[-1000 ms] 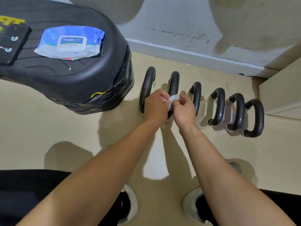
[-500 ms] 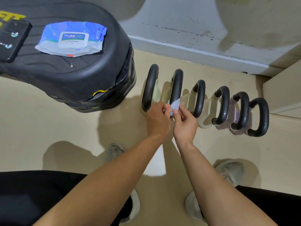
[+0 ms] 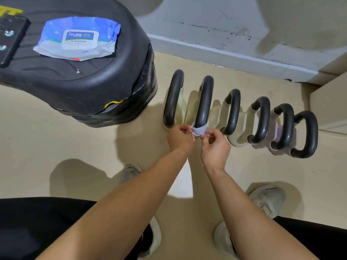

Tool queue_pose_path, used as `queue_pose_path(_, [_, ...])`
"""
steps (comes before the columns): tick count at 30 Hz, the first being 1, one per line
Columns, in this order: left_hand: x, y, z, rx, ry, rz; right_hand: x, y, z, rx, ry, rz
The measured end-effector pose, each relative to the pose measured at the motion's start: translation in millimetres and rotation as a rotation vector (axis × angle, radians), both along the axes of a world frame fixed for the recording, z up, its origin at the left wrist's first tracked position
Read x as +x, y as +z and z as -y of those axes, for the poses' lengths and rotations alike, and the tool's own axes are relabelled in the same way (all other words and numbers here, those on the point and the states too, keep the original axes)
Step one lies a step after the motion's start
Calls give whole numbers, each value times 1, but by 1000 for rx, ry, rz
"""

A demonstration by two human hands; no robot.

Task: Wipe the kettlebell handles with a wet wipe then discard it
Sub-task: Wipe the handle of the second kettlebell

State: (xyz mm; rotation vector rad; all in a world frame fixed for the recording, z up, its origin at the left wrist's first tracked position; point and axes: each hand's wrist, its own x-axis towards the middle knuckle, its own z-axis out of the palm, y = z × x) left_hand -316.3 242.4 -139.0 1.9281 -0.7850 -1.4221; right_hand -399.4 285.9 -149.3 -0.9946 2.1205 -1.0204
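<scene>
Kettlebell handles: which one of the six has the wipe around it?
The second handle from the person's left. The wipe loops around its near end, pinched by the left hand and right hand; the other five are bare.

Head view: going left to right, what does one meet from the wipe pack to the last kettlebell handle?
Wipe pack → first kettlebell handle → second handle with the wet wipe looped round it → third handle → fourth handle → fifth handle → sixth handle.

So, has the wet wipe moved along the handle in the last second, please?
Yes: the wet wipe slid toward the person, to the near end of the second handle.
</scene>
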Motion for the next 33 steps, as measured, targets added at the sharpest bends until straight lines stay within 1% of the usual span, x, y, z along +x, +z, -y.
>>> queue_pose_path(4, [0,0,4,-37,-98,138,-2,-2,7,44,21,-2])
queue_pose_path(6, [-1,3,5,-48,-122,183,-2,1,7,61,28,33])
queue_pose_path(9, [-3,7,7,-1,-65,117,0,9,3,10,-3,126])
queue_pose_path(11, [-3,13,8,19,-21,40,0,12,1,-30,8,146])
queue_pose_path(13, [-2,19,10,-13,2,14,-1,13,2,-47,13,152])
queue_pose_path(19, [-4,36,7,-181,-65,104,-7,22,19,-93,-49,159])
queue_pose_path(22, [-1,33,-7,-250,-142,119,-10,20,20,-63,-43,153])
queue_pose_path(24, [3,25,-14,-266,-136,128,-11,15,18,-15,-34,167])
queue_pose_path(26, [3,19,-18,-252,-101,136,-12,7,15,37,-27,189])
queue_pose_path(29, [1,12,-18,-173,-69,131,-13,-1,16,86,-36,213])
queue_pose_path(33, [2,9,-8,-59,-110,129,-14,-6,20,141,-47,233])
